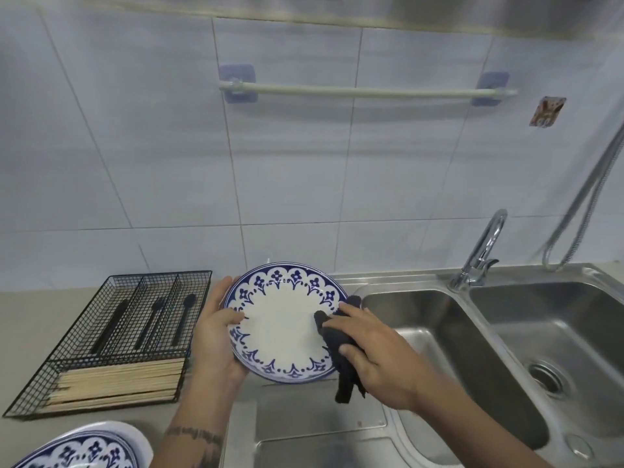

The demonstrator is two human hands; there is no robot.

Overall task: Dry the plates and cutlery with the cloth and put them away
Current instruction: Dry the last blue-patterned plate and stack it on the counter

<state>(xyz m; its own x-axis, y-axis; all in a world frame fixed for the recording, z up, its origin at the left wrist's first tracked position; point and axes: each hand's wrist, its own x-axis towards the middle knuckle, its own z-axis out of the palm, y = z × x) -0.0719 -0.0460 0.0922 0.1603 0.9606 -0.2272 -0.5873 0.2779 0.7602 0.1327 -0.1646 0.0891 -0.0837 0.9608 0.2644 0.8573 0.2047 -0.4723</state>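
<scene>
Head view looks down on my two hands over the edge where the tabletop [27, 319] meets the steel sink [439, 319]. My left hand [216, 336] grips the blue-and-white plate [280, 319] by its left rim, thumb lying on the patterned border and fingers [221, 288] curled behind it. I hold the plate off the tabletop and tilted, its white face turned up and towards me, the far rim higher than the near rim.

My right hand [374, 356] is closed around a dark cloth [341, 352], pressing it against the plate's right side; the index finger stretches across the cloth towards the rim, and a loose end of the cloth hangs down below the plate's lower right edge.

To the left a black wire tray [111, 339] sits on the tabletop, well apart from the plate. Three dark pieces of cutlery [152, 325] lie in its narrow rear compartments, each with its long axis running away from me and its head at the far end. Pale wooden chopsticks [114, 383] fill the front compartment, lying crosswise, left to right.

A second plate [84, 447] with the same blue pattern shows at the bottom left corner, partly cut off. Behind the sink stands a chrome tap [483, 251], and a bare white rail [364, 91] is fixed to the tiled wall.
</scene>
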